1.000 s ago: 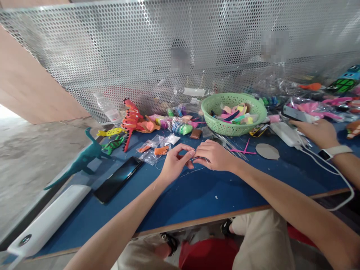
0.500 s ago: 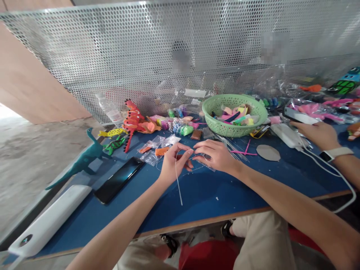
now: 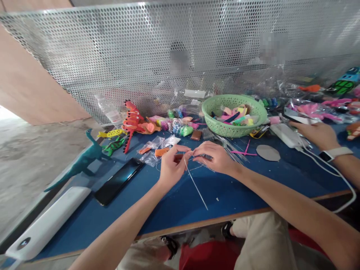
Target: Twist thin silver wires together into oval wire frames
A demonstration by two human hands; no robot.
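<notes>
A thin white wire (image 3: 196, 186) runs from the pinched fingertips of my left hand (image 3: 173, 165) down toward the front of the blue table (image 3: 225, 195). My right hand (image 3: 214, 157) pinches the wire too, its fingertips touching those of the left. Part of the wire is hidden among the fingers. Just beyond my left hand lie small clear bags with orange clay (image 3: 161, 152). Behind my right hand rests a bundle of thin wires (image 3: 234, 150), with a pink crossed piece (image 3: 244, 153) beside it.
A green basket (image 3: 234, 129) of coloured clay stands at the back. On the left are a phone (image 3: 119, 182), a white power bank (image 3: 50, 223) and a teal dinosaur figure (image 3: 84, 157). At right, another person's hand (image 3: 319, 135) holds a phone near a white cable (image 3: 344, 176).
The wire's loose end has swung to the right, from hanging nearly straight down to slanting. Both hands stay together in about the same place.
</notes>
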